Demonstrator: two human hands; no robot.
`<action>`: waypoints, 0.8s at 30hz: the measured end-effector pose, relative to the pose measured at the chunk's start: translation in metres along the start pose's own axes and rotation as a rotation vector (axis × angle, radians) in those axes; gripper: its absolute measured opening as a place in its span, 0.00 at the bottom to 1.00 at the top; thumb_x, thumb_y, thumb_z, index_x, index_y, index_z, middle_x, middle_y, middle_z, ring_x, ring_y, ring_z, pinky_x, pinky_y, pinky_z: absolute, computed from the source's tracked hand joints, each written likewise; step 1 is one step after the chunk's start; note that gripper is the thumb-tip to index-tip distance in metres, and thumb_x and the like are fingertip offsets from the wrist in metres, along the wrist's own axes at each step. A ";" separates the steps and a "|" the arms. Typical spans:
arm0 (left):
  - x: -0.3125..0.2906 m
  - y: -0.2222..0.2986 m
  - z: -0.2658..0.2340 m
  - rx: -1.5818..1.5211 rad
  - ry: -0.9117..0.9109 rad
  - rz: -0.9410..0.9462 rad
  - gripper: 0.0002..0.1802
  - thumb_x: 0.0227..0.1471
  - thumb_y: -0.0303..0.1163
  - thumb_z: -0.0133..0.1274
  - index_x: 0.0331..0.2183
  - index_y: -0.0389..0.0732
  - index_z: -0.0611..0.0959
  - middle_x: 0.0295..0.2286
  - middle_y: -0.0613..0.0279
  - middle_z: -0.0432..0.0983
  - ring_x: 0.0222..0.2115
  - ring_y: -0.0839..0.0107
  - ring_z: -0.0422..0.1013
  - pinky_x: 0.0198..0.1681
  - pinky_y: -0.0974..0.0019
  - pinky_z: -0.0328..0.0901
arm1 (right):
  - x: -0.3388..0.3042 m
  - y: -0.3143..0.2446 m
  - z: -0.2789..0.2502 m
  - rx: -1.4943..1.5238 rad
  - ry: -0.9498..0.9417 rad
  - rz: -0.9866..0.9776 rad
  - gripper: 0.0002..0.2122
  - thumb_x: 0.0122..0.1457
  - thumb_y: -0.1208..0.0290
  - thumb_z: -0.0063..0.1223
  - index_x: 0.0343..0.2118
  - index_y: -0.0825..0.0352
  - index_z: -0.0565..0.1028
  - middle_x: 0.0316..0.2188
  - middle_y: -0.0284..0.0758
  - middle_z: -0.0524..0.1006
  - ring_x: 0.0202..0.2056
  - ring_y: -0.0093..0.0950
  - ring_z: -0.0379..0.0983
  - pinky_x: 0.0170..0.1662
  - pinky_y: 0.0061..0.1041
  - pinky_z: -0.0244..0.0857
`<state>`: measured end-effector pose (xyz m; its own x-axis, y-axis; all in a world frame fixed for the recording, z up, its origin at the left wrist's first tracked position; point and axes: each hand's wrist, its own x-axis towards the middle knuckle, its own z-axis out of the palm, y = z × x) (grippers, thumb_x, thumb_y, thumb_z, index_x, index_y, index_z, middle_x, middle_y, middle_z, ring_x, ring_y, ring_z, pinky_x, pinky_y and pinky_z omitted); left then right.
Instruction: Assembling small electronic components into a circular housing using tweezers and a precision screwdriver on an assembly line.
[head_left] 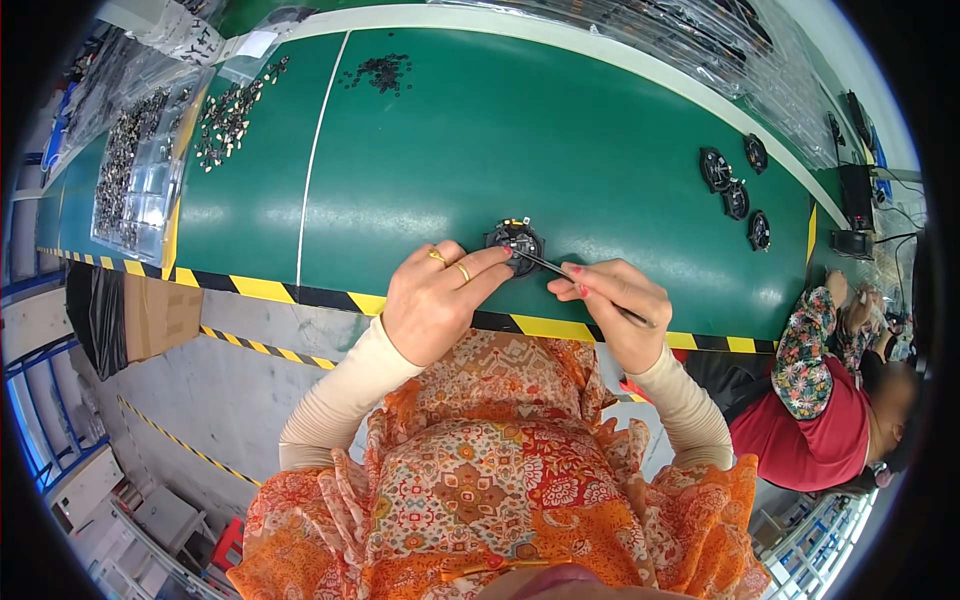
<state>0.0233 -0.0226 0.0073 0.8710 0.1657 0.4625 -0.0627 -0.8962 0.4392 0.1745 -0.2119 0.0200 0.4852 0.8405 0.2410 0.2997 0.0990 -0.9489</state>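
A round black assembly [528, 242] with small metallic and yellow bits inside lies on the green work table, close to its near edge. My left hand [432, 303], with two rings on its fingers, holds the assembly from the left, fingertips at its middle. Pinched in my right hand [625, 308] are slim metal tweezers [549, 265], whose tip reaches into the assembly beside my left fingertips. What lies right at the tip is too small to make out.
Several similar round assemblies [736, 199] lie at the far right. Small black rings [383, 72] and a pile of small black and light parts [228, 122] are far left, beside a clear tray [152, 170]. A person in red [800, 420] sits at right.
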 end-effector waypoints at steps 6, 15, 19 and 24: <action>-0.002 0.000 0.001 0.039 -0.003 0.015 0.15 0.35 0.21 0.56 0.31 0.42 0.86 0.39 0.70 0.82 0.26 0.70 0.69 0.30 0.67 0.66 | -0.002 -0.004 0.007 0.243 0.151 0.296 0.10 0.64 0.83 0.47 0.45 0.79 0.77 0.41 0.49 0.78 0.39 0.41 0.81 0.43 0.33 0.78; -0.003 -0.002 0.000 0.030 -0.018 0.020 0.15 0.35 0.22 0.56 0.31 0.43 0.86 0.40 0.70 0.82 0.27 0.70 0.70 0.30 0.66 0.66 | 0.001 -0.006 0.006 0.409 0.212 0.430 0.10 0.62 0.83 0.51 0.45 0.78 0.77 0.42 0.46 0.78 0.41 0.39 0.80 0.45 0.30 0.77; -0.001 -0.001 0.001 0.019 0.022 0.018 0.15 0.36 0.22 0.56 0.32 0.44 0.86 0.41 0.68 0.80 0.33 0.66 0.72 0.35 0.64 0.69 | 0.003 -0.003 0.003 0.214 0.071 0.268 0.10 0.60 0.86 0.52 0.44 0.76 0.79 0.42 0.45 0.78 0.41 0.35 0.80 0.46 0.27 0.75; -0.001 -0.003 0.002 0.037 0.027 0.013 0.15 0.36 0.23 0.57 0.32 0.44 0.86 0.42 0.64 0.78 0.38 0.61 0.73 0.39 0.61 0.70 | 0.000 0.006 -0.013 -0.070 -0.131 0.021 0.11 0.58 0.90 0.51 0.42 0.74 0.80 0.45 0.48 0.77 0.43 0.40 0.80 0.46 0.30 0.77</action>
<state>0.0234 -0.0206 0.0043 0.8567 0.1650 0.4887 -0.0548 -0.9130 0.4044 0.1866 -0.2181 0.0171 0.3819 0.9049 0.1882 0.3498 0.0470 -0.9357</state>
